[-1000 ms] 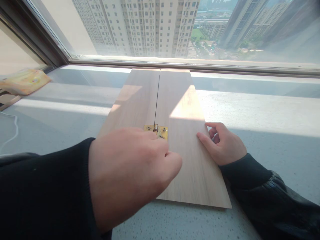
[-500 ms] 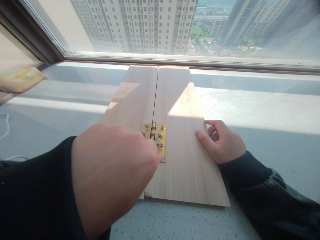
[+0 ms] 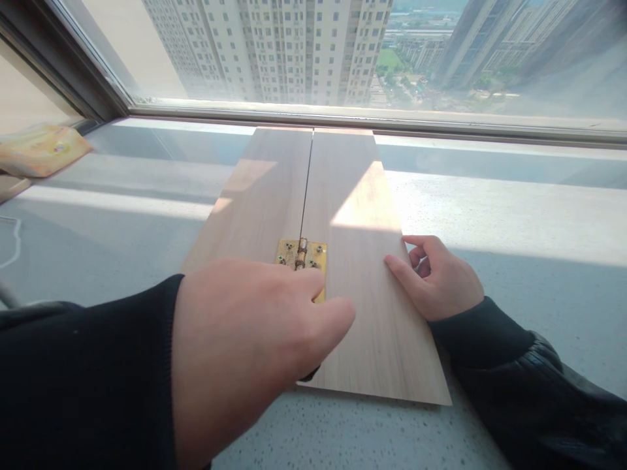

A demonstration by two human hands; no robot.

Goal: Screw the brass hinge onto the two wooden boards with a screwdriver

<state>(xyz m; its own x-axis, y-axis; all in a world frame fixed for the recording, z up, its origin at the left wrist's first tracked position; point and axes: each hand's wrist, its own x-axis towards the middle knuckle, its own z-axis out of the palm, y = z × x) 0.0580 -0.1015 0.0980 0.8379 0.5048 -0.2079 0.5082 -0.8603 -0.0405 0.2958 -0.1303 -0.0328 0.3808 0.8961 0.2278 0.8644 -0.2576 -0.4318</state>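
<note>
Two pale wooden boards, the left board (image 3: 255,196) and the right board (image 3: 357,215), lie side by side on the sill, joined by a brass hinge (image 3: 302,251) with screws. My left hand (image 3: 255,339) hovers low over the near half of the hinge with its fingers curled and the thumb pointing right. A dark bit of something shows under its palm; I cannot make out what. My right hand (image 3: 438,281) rests at the right board's outer edge, index finger laid on the wood, thumb at the edge, other fingers curled in.
The boards sit on a grey speckled window sill (image 3: 514,222) against a large window (image 3: 313,52) looking onto tall buildings. A yellow packet (image 3: 42,150) lies at the far left, and a white cable (image 3: 12,241) runs along the left edge.
My left hand has shifted back to the right and forward, covering the hinge's lower half that showed half a second ago. My right hand and the boards have stayed put.
</note>
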